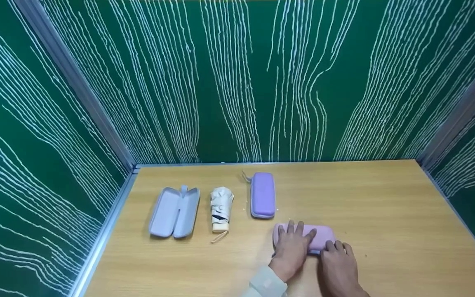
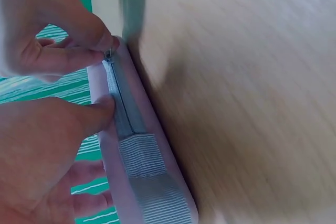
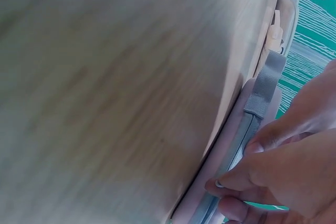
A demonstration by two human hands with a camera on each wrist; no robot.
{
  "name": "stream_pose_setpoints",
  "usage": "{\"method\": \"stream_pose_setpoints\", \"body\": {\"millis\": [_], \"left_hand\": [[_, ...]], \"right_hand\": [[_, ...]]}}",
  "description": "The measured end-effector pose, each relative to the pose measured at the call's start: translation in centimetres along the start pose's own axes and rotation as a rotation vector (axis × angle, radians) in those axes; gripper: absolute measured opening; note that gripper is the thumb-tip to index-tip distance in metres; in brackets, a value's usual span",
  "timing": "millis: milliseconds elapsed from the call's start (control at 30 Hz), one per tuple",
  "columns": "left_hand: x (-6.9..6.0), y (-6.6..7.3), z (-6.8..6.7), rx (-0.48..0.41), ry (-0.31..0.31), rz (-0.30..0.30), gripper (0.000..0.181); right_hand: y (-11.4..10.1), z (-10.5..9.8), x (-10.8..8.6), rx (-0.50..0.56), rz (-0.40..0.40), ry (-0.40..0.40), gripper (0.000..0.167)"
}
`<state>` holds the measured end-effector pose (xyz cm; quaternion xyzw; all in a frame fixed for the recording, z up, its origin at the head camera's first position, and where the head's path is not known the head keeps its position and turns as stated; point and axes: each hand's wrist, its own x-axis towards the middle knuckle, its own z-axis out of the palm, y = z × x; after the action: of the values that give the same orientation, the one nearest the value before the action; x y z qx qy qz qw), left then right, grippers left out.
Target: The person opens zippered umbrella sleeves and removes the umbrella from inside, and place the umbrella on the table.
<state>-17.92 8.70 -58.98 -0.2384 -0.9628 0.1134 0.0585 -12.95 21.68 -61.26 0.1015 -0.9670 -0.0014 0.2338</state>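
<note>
So, the pink case (image 1: pixel 322 236) lies flat on the worktop (image 1: pixel 406 206), right of the middle and well in from the far edge, with its long side running roughly parallel to that edge. The left hand (image 1: pixel 291 252) is spread over the lid, fingers fairly straight and thumb down by the seam, pressing rather than gripping. My guess is that's to stop the case skidding when the zip gets tugged. The right hand (image 1: pixel 339 262) is mostly curled in, with thumb and finger pinching the zip pull (image 2: pixel 108 54) on the side facing the person, which makes sense since such a tiny tab pretty much needs a fingertip hold. The ribbed grey strap (image 2: pixel 143 155) sits further along that same side, past the left thumb, so it's probably not in the way. Everything else is out of elbow range: the purple case (image 1: pixel 263 194) is shut and lies lengthwise toward the far edge, the umbrella (image 1: pixel 222 206) is left of it with its handle pointing to the near side, and the grey case (image 1: pixel 164 214) lies opened out closest to the left edge, likely spaced apart so each is easy to grab.
</note>
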Motion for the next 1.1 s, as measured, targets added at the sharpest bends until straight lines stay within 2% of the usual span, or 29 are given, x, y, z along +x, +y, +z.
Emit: {"method": "stream_pose_setpoints", "body": {"millis": [300, 567, 667, 833, 1000, 1100], "left_hand": [[-0.2, 0.4, 0.3, 0.028, 0.041, -0.062, 0.047], [-0.2, 0.5, 0.5, 0.055, 0.082, -0.076, 0.047], [-0.3, 0.5, 0.5, 0.058, 0.084, -0.074, 0.052], [-0.2, 0.6, 0.5, 0.050, 0.091, -0.073, 0.057], [-0.1, 0.7, 0.4, 0.036, 0.070, -0.074, 0.054], [-0.2, 0.8, 0.5, 0.035, 0.066, -0.079, 0.047]], "right_hand": [[-0.6, 0.2, 0.4, -0.006, -0.004, 0.005, 0.008], [-1.3, 0.0, 0.9, 0.012, 0.016, -0.077, 0.009], [-1.4, 0.2, 0.9, -0.003, 0.000, -0.056, 0.008], [-1.4, 0.6, 0.8, -0.020, -0.032, 0.040, 0.006], [-1.5, 0.6, 0.7, -0.030, -0.042, 0.055, 0.008], [-1.7, 0.6, 0.7, -0.039, -0.049, 0.034, 0.008]]}}
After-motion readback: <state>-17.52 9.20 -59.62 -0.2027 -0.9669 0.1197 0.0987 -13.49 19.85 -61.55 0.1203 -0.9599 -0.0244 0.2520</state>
